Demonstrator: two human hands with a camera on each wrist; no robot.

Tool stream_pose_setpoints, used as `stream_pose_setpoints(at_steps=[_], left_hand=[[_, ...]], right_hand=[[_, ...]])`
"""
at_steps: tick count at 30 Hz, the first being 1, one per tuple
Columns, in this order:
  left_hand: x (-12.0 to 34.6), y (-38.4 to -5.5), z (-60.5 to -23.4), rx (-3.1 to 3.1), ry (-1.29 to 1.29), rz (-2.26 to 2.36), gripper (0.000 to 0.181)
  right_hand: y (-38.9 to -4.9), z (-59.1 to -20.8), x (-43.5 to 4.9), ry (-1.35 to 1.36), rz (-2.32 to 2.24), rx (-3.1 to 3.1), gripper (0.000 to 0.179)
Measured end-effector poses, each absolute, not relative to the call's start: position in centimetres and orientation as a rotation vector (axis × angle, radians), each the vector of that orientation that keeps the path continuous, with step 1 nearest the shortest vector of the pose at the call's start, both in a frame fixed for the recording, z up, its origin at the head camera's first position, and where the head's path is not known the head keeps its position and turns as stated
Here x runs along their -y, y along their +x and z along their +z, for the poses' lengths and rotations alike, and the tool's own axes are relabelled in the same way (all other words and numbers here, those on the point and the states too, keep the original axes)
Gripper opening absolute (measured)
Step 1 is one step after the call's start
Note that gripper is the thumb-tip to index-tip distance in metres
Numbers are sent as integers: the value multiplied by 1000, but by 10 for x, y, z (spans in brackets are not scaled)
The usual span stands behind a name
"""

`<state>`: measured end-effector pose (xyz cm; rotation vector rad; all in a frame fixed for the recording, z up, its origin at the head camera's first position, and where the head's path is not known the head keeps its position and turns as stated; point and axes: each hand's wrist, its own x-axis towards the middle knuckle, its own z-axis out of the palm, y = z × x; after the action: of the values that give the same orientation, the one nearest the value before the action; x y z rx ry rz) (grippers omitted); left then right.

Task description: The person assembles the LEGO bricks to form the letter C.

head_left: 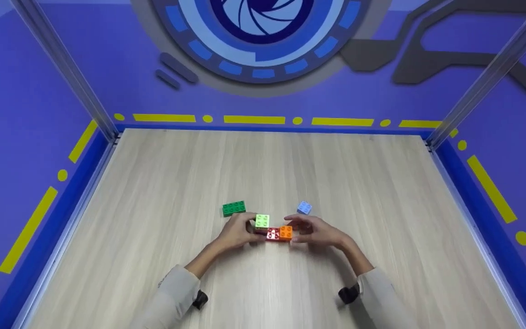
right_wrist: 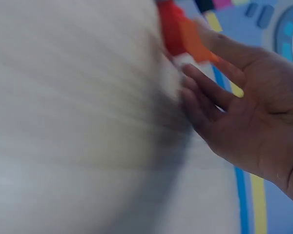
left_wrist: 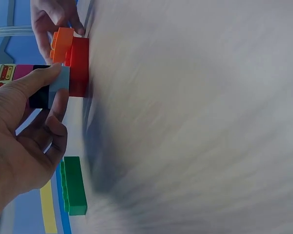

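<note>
My left hand [head_left: 236, 232] pinches a small stack of toy building bricks between thumb and fingers. The stack has a lime green brick [head_left: 262, 221] on top, then a pink one [left_wrist: 23, 72], a black one [left_wrist: 39, 100] and a light blue one [left_wrist: 59, 87] lowest. That lowest brick is right at the left part of a long red brick [left_wrist: 79, 68] on the table. On the red brick's right end sits an orange brick [head_left: 286, 232]. My right hand [head_left: 314, 230] has its relaxed fingers around the orange brick's right side, fingertips close to it.
A dark green brick [head_left: 234, 208] lies on the wooden table [head_left: 162, 183] beyond the left hand. Past the right fingertips is a periwinkle blue brick [head_left: 304, 207]. Blue printed walls [head_left: 263, 103] enclose the table at the back and sides.
</note>
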<state>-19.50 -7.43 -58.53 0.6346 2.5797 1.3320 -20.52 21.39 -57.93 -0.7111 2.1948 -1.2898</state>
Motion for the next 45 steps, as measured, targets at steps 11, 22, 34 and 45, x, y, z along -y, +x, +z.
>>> stream_pose_setpoints(at_steps=[11, 22, 34, 45], left_hand=[[77, -192, -587, -2628, 609, 1282, 31], [72, -189, -591, -2604, 597, 1337, 28], [76, -187, -595, -2641, 604, 1356, 30], [80, -191, -594, -2631, 606, 1366, 31]], right_hand=[[-257, -541, -183, -917, -1135, -2325, 34], [-288, -545, -115, -1138, -993, -2377, 34], [-280, -567, -84, -1189, -656, -2494, 50], [-280, -568, -76, -1272, -503, -2528, 58]])
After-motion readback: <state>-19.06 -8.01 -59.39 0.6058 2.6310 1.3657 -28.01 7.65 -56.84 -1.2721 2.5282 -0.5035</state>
